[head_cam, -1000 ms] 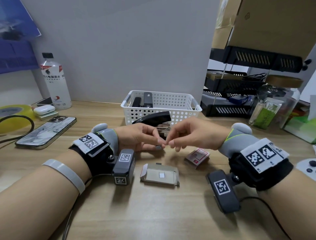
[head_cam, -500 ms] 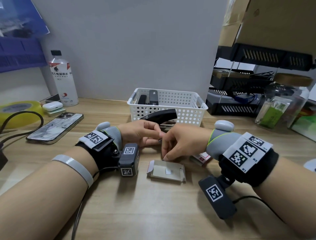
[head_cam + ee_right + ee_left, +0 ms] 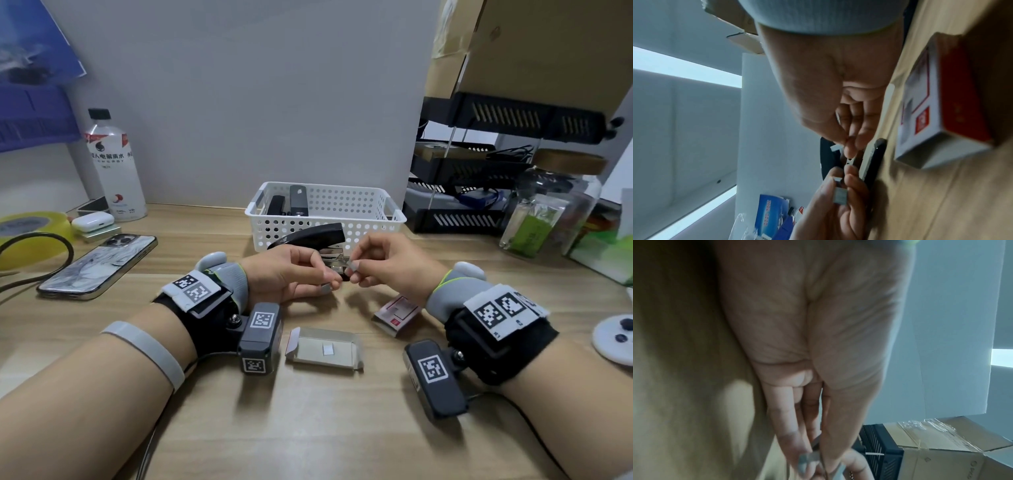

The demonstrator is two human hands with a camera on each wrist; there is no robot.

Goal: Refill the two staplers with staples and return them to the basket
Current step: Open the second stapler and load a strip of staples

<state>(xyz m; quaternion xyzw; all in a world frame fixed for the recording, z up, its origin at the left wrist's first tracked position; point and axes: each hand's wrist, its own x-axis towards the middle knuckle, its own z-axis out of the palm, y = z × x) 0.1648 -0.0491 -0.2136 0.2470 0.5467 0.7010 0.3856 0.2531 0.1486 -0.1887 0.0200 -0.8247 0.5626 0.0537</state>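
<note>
A black stapler (image 3: 310, 234) stands on the desk in front of the white basket (image 3: 373, 214), its lid swung up and its metal channel (image 3: 334, 262) bare. My right hand (image 3: 352, 270) pinches a short staple strip (image 3: 835, 148) right over that channel. My left hand (image 3: 329, 282), just left of the stapler, pinches another staple strip (image 3: 839, 193). A second black stapler (image 3: 298, 200) stands in the basket's left end. The open staple tray (image 3: 323, 349) and its red and white sleeve (image 3: 397, 311) lie on the desk near my wrists.
A phone (image 3: 99, 265), an earbud case (image 3: 92, 222), a water bottle (image 3: 114, 168) and a yellow tape roll (image 3: 27, 236) sit at the left. Black file trays (image 3: 459, 192), a glass jar (image 3: 548, 212) and cardboard boxes stand at the right. A white controller (image 3: 615, 337) lies at the right edge.
A second ago both hands met fingertip to fingertip. The right hand then dipped toward the staple tray and has come back up to the stapler's open channel with a strip.
</note>
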